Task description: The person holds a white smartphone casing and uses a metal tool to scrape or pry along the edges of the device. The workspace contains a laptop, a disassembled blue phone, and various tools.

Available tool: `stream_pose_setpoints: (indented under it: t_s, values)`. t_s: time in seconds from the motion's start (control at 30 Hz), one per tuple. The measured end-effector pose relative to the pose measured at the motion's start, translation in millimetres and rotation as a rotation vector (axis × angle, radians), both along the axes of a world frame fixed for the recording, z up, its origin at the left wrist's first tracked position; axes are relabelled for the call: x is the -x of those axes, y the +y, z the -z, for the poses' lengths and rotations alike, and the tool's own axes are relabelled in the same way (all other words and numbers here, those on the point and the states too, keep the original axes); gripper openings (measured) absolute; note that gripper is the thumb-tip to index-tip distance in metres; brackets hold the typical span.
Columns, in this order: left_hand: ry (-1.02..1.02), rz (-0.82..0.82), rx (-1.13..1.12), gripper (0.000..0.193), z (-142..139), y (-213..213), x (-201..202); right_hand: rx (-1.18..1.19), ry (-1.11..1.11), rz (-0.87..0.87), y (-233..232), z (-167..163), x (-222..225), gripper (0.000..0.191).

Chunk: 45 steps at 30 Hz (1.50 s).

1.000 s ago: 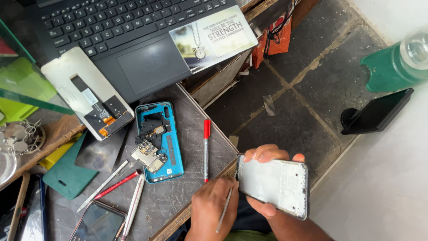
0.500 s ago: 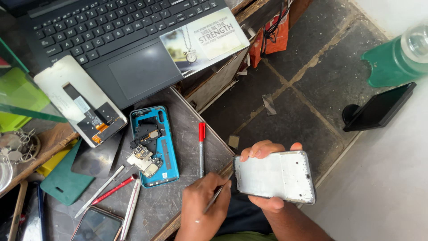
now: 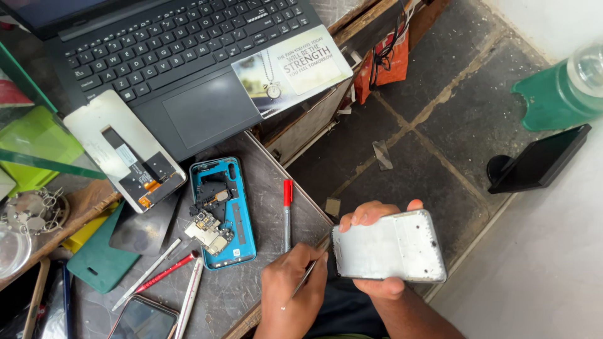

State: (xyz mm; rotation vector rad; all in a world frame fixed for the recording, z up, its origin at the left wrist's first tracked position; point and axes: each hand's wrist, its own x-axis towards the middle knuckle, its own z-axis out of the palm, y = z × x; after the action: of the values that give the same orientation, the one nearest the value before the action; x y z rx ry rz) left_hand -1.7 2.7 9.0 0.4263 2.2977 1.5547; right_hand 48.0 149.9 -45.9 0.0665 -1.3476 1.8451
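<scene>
Two hands work off the bench edge: the right hand (image 3: pixel 377 251) cups a grey phone frame (image 3: pixel 389 246) by its long edges, while the left hand (image 3: pixel 290 290) pinches a thin tool (image 3: pixel 306 276) against it. Frame looks light, stiff, thin-walled, so gripping the rims seems safest.

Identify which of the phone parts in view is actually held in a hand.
The silver-grey phone frame, gripped in the right hand off the bench edge. The blue phone shell and the white display panel lie on the bench.
</scene>
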Motion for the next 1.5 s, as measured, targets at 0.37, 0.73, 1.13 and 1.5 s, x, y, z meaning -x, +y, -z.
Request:
stream_pose_setpoints:
  t_s: [0.37, 0.73, 1.13, 1.5]
  values:
    - [0.329, 0.056, -0.133, 0.012, 6.6, -2.7, -2.8, 0.055, 0.006, 0.035, -2.4, 1.5, 2.2, 0.106]
    - [0.312, 0.046, -0.087, 0.013, 7.2, 1.2, -3.8, 0.066, 0.008, 0.047, -3.7, 2.8, 2.7, 0.107]
    - [0.394, -0.001, -0.028, 0.013, 5.2, 7.2, -6.9, 0.001, -0.006, 0.05, -0.6, 6.0, 2.6, 0.106]
    - [0.364, 0.031, 0.033, 0.009, 11.1, 5.5, -10.2, 0.033, 0.018, 0.041, -2.3, 2.4, 5.1, 0.104]
